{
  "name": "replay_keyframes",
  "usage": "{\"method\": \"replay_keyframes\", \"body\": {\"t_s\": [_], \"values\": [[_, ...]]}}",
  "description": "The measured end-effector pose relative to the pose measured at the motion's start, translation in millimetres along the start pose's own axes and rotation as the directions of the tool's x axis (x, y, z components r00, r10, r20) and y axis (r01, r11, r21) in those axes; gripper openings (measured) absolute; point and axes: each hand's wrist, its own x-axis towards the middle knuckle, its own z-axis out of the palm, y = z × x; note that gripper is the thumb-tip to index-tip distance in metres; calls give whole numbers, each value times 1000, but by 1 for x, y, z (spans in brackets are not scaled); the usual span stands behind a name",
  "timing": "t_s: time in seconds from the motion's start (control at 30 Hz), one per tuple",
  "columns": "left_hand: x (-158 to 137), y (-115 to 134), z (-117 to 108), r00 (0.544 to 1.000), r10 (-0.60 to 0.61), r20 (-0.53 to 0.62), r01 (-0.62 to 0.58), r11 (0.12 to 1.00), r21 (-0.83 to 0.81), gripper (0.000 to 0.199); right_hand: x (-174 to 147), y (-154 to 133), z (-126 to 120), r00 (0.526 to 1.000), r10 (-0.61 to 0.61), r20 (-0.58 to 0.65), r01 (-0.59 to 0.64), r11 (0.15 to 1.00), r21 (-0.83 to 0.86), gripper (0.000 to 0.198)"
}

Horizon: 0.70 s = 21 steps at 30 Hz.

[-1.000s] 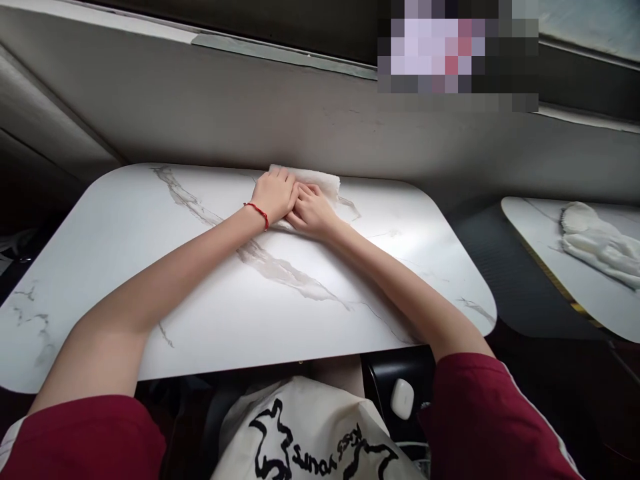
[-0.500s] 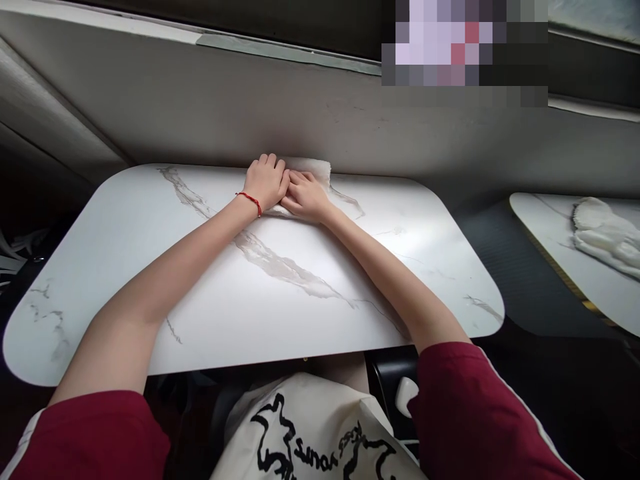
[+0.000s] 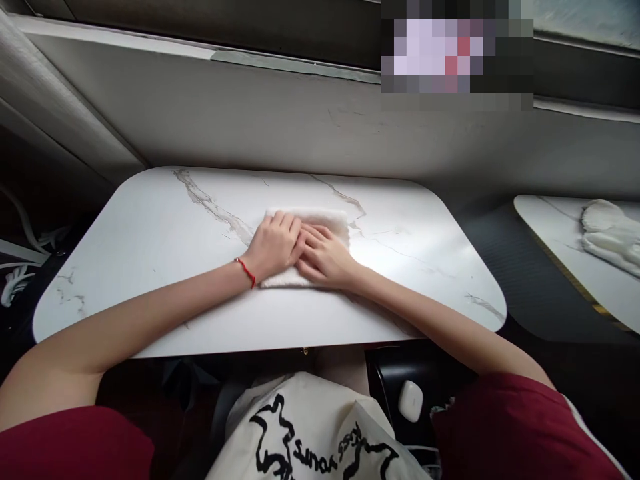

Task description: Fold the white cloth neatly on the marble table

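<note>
A folded white cloth (image 3: 327, 217) lies flat on the middle of the white marble-patterned table (image 3: 240, 327). My left hand (image 3: 277, 245), with a red string bracelet (image 3: 247, 272) at the wrist, presses down on the cloth with its fingers curled over it. Beside it and touching it, my right hand (image 3: 325, 257) also bears on the cloth, fingers bent and pointing to the left. Both hands cover the cloth's middle; its far edge and part of its near edge show around them.
A second marble-patterned table (image 3: 560, 220) stands at the right, with a crumpled white cloth (image 3: 613, 230) on it. A pale wall (image 3: 225, 113) rises behind the far edge. Below the near edge, a small white case (image 3: 411, 401) rests on a black surface. White cables (image 3: 23, 253) hang at the left.
Both hands and the white cloth have come from the table's far edge toward me, to the middle of the tabletop. My elbows have bent and spread outward.
</note>
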Motion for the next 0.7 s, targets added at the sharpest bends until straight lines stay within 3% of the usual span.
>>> {"method": "replay_keyframes", "body": {"t_s": [0.17,0.3,0.47,0.7], "values": [[-45,40,-16,991,130,25,-131,991,35,43,-47,-53,-19,1000,3,-14,-2,1000,5,30],[-53,48,-19,987,160,28,-161,987,15,42,-53,-63,-24,999,-43,-3,43,999,19,25],[-34,26,-18,983,152,107,-152,988,-3,37,-33,-44,-17,997,-60,50,59,998,24,27],[1,-29,-9,987,-79,141,83,996,-27,37,24,7,13,990,-139,12,138,990,30,40]]}}
